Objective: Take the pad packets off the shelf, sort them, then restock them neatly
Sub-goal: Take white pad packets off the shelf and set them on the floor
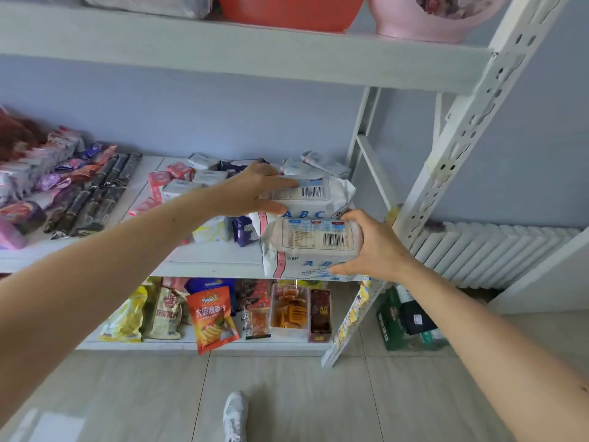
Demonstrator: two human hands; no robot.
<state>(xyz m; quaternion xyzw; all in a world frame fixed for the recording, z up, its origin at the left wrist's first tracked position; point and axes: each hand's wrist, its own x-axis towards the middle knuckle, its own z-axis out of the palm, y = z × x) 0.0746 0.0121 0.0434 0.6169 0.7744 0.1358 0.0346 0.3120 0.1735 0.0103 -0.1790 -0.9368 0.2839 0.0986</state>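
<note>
Two large white pad packets with blue lettering sit at the right end of the middle shelf (210,260). My left hand (251,189) grips the rear pad packet (315,196) from its left side, thumb below and fingers on top. My right hand (373,244) holds the front pad packet (309,247) by its right end at the shelf's front edge. Small pad packets (204,177) in white, pink and purple lie scattered behind and to the left of them.
Dark and pink wrapped goods (79,193) fill the shelf's left half. Snack bags (210,317) stand on the lower shelf. A red basin (287,11) and pink pot (424,17) sit on the top shelf. A slotted shelf post (452,161) and radiator (490,253) are at right.
</note>
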